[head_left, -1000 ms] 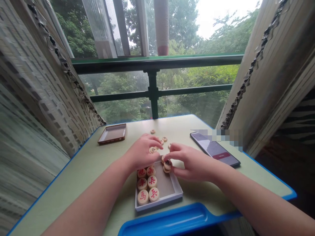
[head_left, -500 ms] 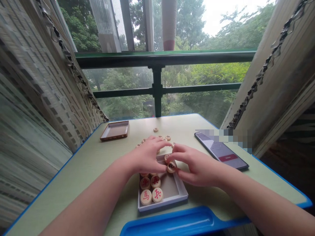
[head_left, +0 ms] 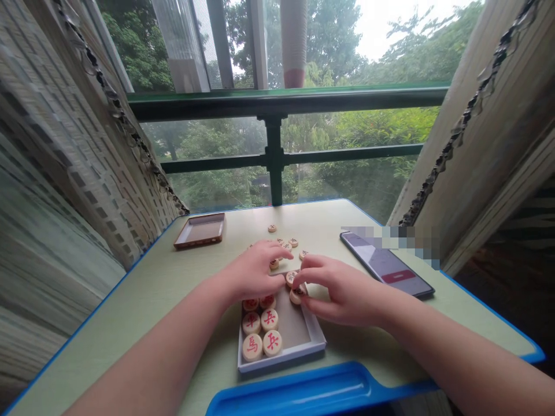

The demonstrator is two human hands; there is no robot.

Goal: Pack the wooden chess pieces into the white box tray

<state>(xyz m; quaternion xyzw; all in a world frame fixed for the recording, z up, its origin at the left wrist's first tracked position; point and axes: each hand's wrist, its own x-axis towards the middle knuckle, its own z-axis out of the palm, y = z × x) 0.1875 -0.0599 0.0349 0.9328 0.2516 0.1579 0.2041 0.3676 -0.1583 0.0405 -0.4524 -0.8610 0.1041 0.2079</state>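
Note:
A shallow white box (head_left: pixel 318 342) lies in front of me, with several round wooden Chinese chess pieces in it. Red-marked ones, such as this horse piece (head_left: pixel 252 346) and soldier piece (head_left: pixel 272 342), fill its left side in two columns. My right hand (head_left: pixel 342 289) pinches a black-marked xiangqi piece (head_left: pixel 296 296) at the box's right side, just below another black-marked piece (head_left: pixel 291 279). Over the box's far left part my left hand (head_left: pixel 255 270) hovers, fingers apart and holding nothing; it hides some pieces. Beyond the hands, several loose pieces (head_left: pixel 293 242) lie on the table.
A brown-edged box lid (head_left: pixel 200 229) sits at the table's far left. On the right lies a phone (head_left: pixel 385 263). A blue tray groove (head_left: pixel 299 390) runs along the near edge of the table (head_left: pixel 143 323). Curtains and a railed window stand beyond.
My left hand has drawn slightly away from the black-marked piece, widening the gap between the hands. In my right hand, the piece has tilted and come a little lower into the box.

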